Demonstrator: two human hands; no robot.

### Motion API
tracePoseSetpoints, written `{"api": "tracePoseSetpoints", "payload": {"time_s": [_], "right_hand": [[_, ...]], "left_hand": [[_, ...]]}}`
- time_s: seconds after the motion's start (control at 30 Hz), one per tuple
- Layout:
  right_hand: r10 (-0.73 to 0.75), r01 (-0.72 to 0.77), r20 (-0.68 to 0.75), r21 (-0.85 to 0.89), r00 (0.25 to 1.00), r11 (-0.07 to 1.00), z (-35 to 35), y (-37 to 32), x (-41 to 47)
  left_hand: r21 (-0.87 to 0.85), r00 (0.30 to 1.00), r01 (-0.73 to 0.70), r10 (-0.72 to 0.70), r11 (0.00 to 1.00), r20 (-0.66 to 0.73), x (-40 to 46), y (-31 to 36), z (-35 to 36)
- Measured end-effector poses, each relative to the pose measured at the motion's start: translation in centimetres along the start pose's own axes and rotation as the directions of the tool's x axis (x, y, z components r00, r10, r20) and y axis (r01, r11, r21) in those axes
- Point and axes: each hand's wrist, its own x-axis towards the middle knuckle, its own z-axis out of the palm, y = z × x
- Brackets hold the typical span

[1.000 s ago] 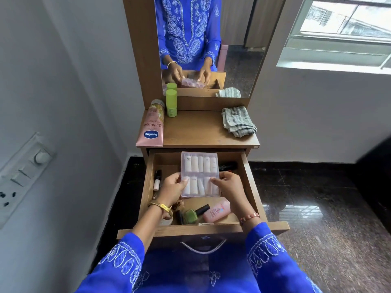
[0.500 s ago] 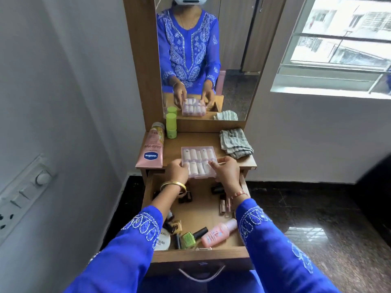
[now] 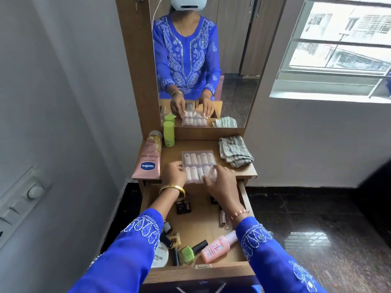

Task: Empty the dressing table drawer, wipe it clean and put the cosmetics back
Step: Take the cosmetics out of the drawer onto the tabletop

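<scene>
A: Head view: how much of the job is done?

B: Only a little. A clear box of small tubes (image 3: 198,166) is being set down on the counter (image 3: 243,173). It is held at its near edge by the left hand (image 3: 174,174) and the right hand (image 3: 222,180), with fingers curled on its sides.

A: What else is already out?

B: A pink lotion tube (image 3: 149,159) and a green bottle (image 3: 168,134) are on the counter, beside a folded cloth (image 3: 234,150).

A: What is left?

B: Many things are still in the drawer (image 3: 203,271): a pink bottle (image 3: 218,246), green nail polish (image 3: 188,253), a white jar (image 3: 160,255). Nothing looks wiped yet.
</scene>
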Motion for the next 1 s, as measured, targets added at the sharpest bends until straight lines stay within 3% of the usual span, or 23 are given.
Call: {"api": "tracePoseSetpoints", "payload": {"time_s": [0.2, 0.37, 0.6, 0.77, 1.0], "right_hand": [[-0.21, 0.211, 0.037, -0.045, 0.977, 0.976, 0.3, 0.2, -0.3], [-0.162, 0.167, 0.07, -0.065, 0.984, 0.984, 0.6, -0.6, 2.2], [-0.1, 0.122, 0.119, -0.19, 0.988, 0.974, 1.2, -1.1, 5.3], [-0.103, 0.129, 0.095, -0.321, 0.99, 0.938, 1.5, -1.4, 5.9], [-0.105, 0.135, 0.121, -0.277, 0.987, 0.952, 1.5, -0.7, 5.6]], "left_hand": [[-0.152, 0.999, -0.052, 0.051, 0.987, -0.012, -0.7, -1.1, 0.7], [-0.035, 0.981, -0.164, 0.167, 0.986, 0.094, 0.2, -1.1, 1.3], [-0.012, 0.96, -0.1, 0.1, 0.995, 0.261, 3.2, -0.3, 1.8], [0.025, 0.954, -0.107, 0.095, 0.994, 0.285, 4.1, -0.1, 2.3], [-0.043, 0.963, -0.134, 0.14, 0.99, 0.229, 3.4, -0.6, 2.0]]}}
